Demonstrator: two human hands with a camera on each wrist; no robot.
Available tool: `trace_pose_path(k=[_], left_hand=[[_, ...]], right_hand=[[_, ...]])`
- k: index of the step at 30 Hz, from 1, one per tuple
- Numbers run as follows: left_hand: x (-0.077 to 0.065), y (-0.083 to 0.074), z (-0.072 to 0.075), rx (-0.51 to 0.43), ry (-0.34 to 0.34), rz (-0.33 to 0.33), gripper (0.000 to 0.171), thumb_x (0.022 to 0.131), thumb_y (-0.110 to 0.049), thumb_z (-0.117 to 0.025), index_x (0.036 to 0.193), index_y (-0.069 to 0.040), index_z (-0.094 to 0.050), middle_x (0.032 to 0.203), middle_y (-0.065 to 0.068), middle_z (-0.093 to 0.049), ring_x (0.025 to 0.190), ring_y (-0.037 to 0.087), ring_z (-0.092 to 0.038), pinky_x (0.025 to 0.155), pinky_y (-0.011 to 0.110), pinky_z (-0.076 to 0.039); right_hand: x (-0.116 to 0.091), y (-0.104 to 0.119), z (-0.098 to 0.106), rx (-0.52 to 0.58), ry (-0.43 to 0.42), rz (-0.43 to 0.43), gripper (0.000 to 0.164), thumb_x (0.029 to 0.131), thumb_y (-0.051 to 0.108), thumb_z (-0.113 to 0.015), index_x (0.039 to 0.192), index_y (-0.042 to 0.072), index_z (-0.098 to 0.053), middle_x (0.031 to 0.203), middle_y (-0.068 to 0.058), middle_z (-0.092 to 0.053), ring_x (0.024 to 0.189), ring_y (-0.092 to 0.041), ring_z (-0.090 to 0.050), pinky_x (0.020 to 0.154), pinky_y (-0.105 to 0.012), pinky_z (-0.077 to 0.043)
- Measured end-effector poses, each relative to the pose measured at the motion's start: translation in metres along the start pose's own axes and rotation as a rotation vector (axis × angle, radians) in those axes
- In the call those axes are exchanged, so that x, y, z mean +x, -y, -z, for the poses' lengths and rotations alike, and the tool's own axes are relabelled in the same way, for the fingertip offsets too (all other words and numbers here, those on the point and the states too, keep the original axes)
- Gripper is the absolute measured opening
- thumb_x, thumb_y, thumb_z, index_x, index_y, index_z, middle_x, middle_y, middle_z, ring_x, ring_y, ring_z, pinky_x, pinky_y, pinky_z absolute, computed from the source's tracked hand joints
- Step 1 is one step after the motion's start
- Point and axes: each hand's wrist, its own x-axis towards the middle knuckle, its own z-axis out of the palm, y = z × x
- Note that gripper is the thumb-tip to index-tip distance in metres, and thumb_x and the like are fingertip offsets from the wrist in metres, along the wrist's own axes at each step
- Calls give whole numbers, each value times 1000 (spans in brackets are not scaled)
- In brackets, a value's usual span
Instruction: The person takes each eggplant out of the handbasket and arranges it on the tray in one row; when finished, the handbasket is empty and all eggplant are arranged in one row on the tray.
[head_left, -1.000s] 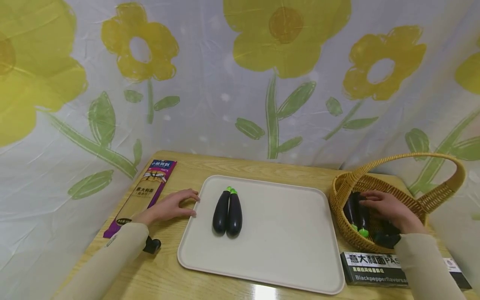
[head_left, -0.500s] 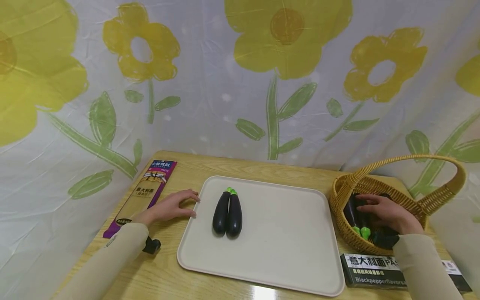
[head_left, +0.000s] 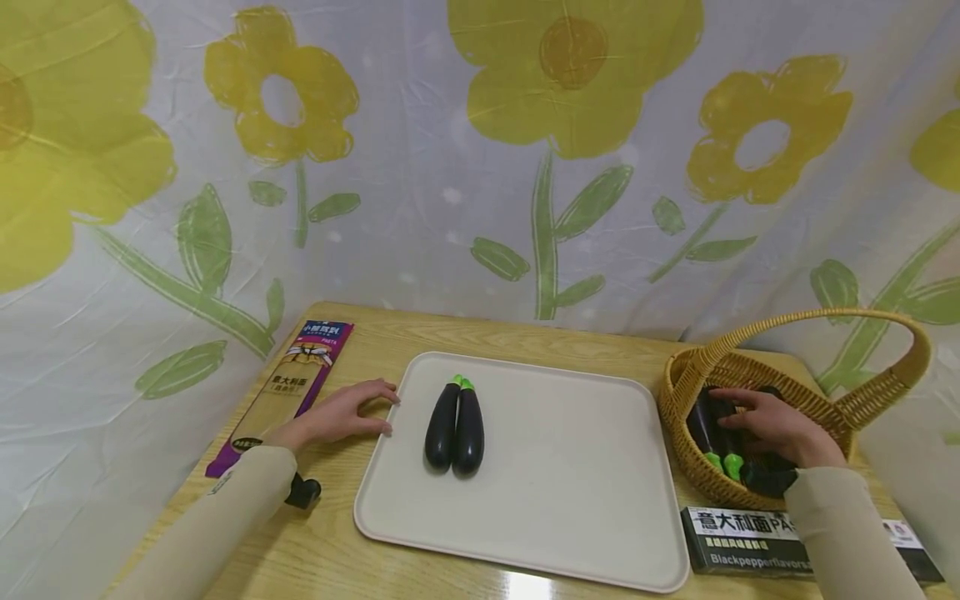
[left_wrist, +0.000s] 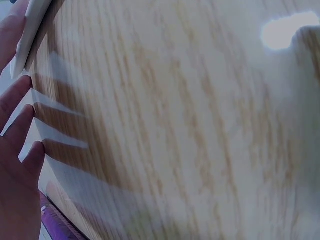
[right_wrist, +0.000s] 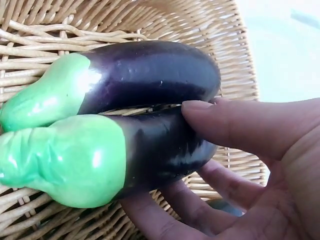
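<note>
My right hand reaches into a wicker basket on the right. In the right wrist view its thumb lies on top of a dark purple eggplant with a bright green cap, and the fingers curl underneath. A second eggplant lies alongside it against the basket wall. My left hand rests at the left rim of a cream tray, fingers loosely spread. Two eggplants lie side by side on the tray, a left one and a right one, green caps away from me.
A purple pasta packet lies left of the tray, partly behind the left forearm. In front of the basket is a black pasta box, partly covered by the right sleeve. The basket's tall handle arches over the right hand. A flowered curtain hangs behind the table.
My right hand has shifted slightly left in the basket, its fingers settling around the eggplant, whose green cap has moved a little to the right. The left hand stays still.
</note>
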Motion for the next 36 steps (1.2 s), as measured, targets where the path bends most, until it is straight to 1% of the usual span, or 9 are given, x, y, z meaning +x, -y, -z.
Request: trace_pose_path(k=[6,13,15,21,26,29,31,34,36], left_hand=[[0,0,0,0,3,7,42,86,-40,-74,122,-21,-62,146,15,-47,140,41,-32,113,61,-23],[0,2,0,3,-6,-3,43,86,-40,-74,122,-20,-62,145,16,-48,140,41,-33,113,60,-24],[0,1,1,2,-5,-1,43,86,-40,-74,122,-20,-62,145,16,-48,140,41,-33,113,61,-24],[-1,-3,1,-13,2,12,43,86,-38,-75,123,-19,-62,146,16,-47,140,42,-32,113,61,-23],[-1,-3,1,-11,1,6,42,87,-38,-74,122,-19,-62,145,17,-48,139,42,-34,112,61,-25],[-1,-2,1,-13,1,-9,42,86,-37,-75,121,-18,-62,144,17,-48,139,41,-35,112,61,-25],[-1,-2,0,-13,0,-18,42,86,-38,-75,121,-18,-62,144,17,-48,138,40,-36,112,60,-25],[0,0,0,-9,-3,-28,43,86,-38,-75,121,-17,-62,144,17,-49,139,41,-35,113,60,-25],[0,1,0,-6,-5,-30,44,86,-39,-75,122,-17,-62,144,18,-48,139,42,-34,113,60,-25]], right_hand=[[1,-1,1,-29,-5,22,58,97,6,-57,145,-10,-29,141,-41,-23,89,-22,-59,70,-40,-56],[-2,6,1,-77,-20,33,53,97,7,-57,142,-12,-33,137,-41,-28,92,-24,-59,72,-40,-56],[-5,10,1,-109,-36,39,53,98,8,-57,141,-13,-34,137,-41,-29,94,-25,-58,72,-40,-56],[-20,23,-1,-190,-107,105,55,99,12,-56,143,-12,-33,141,-40,-30,99,-29,-58,74,-42,-57],[-39,35,-3,-223,-179,154,59,100,20,-58,145,-9,-33,140,-40,-33,99,-17,-61,75,-38,-58],[-53,43,-6,-256,-216,187,61,100,24,-59,146,-6,-33,140,-37,-36,93,-11,-64,73,-33,-58],[-64,49,-9,-301,-239,214,61,100,27,-59,147,-3,-35,139,-36,-37,92,-17,-66,70,-32,-58],[-79,55,-13,-353,-265,245,60,100,28,-59,147,-1,-36,144,-34,-34,103,-39,-64,70,-32,-56],[-89,58,-16,-359,-271,245,61,100,29,-58,148,1,-35,147,-35,-28,110,-53,-56,73,-41,-56]])
